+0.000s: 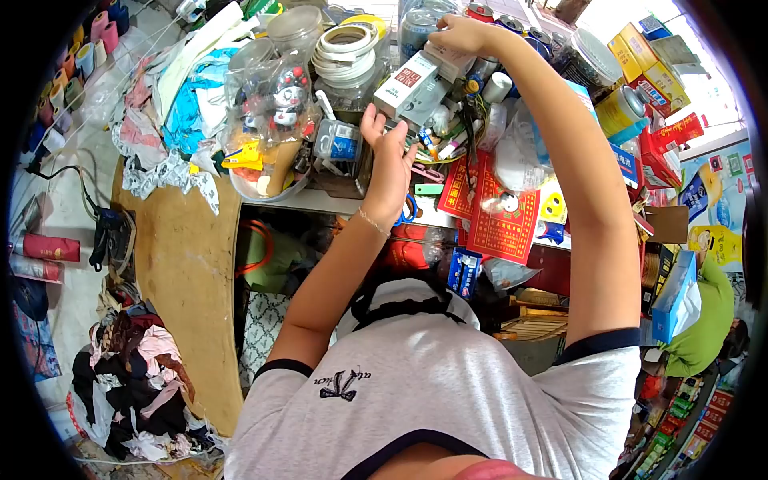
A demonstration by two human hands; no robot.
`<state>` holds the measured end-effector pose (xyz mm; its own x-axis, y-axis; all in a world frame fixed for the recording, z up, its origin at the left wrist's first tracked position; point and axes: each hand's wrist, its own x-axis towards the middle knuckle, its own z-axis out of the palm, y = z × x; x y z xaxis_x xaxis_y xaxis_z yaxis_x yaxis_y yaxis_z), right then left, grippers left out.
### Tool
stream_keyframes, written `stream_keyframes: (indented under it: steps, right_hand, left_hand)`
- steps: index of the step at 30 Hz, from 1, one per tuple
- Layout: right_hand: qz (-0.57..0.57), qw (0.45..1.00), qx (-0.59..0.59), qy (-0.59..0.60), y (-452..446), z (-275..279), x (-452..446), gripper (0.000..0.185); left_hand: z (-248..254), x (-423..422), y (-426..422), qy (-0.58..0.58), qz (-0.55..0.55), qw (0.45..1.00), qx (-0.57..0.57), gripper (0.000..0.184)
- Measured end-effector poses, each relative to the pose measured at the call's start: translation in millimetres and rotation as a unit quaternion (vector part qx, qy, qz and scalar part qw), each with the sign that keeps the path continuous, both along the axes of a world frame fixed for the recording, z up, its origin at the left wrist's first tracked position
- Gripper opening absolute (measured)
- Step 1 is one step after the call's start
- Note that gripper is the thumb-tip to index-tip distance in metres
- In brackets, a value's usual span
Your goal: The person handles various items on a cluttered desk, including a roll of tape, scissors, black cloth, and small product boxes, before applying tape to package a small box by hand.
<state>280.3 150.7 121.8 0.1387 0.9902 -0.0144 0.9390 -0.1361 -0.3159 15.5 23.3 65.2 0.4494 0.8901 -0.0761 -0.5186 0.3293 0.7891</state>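
My left hand (390,156) is raised at the table's front edge, palm turned up and fingers apart. Its fingertips are close to a white-and-grey carton (410,86) with red print; whether they touch it I cannot tell. Further back, my right hand (460,36) reaches over the clutter with its fingers curled together. Just below it is a small white box (450,62), and a clear jar (418,30) stands to its left. What the right fingers hold, if anything, is hidden. A clear plastic case (337,142) with a blue label lies left of my left hand.
Rolls of white tape (346,52) sit on a jar at the left, beside a bagged panda figure (288,100). Red printed sheets (504,212) hang over the front edge. Blue-handled scissors (408,210) are near my left wrist. Fabric scraps (196,96) lie at the far left.
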Motion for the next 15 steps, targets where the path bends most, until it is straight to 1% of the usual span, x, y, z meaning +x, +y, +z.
stream_keyframes:
  steps: [4, 7, 9, 10, 11, 13, 14, 15]
  right_hand:
    - [0.012, 1.0, -0.007, -0.003, -10, 10, -10, 0.068]
    - [0.014, 0.999, 0.006, -0.034, -15, 15, -10, 0.068]
    - [0.018, 0.995, 0.046, -0.089, -18, 19, -10, 0.069]
    - [0.036, 0.996, 0.052, -0.067, -18, 23, -9, 0.064]
    - [0.04, 0.995, 0.052, -0.07, -21, 32, -21, 0.064]
    - [0.006, 0.994, 0.028, -0.107, -37, 48, -47, 0.053]
    - [0.024, 0.993, 0.086, -0.076, -47, 52, -54, 0.055]
    - [0.028, 0.993, 0.085, -0.078, -52, 58, -62, 0.055]
  left_hand:
    - [-1, -7, -4, 0.012, -0.01, 1.0, 0.008, 0.069]
    - [7, -16, -11, 0.014, -0.014, 1.0, 0.019, 0.068]
    - [12, -22, -15, 0.013, -0.017, 0.999, 0.023, 0.067]
    - [14, -25, -18, 0.015, -0.024, 0.999, 0.027, 0.066]
    - [17, -28, -20, 0.012, -0.02, 0.999, 0.027, 0.066]
    - [21, -33, -26, 0.011, -0.024, 0.999, 0.041, 0.066]
    - [21, -38, -27, -0.007, -0.026, 0.998, 0.056, 0.065]
    - [20, -43, -28, -0.009, -0.022, 0.998, 0.055, 0.065]
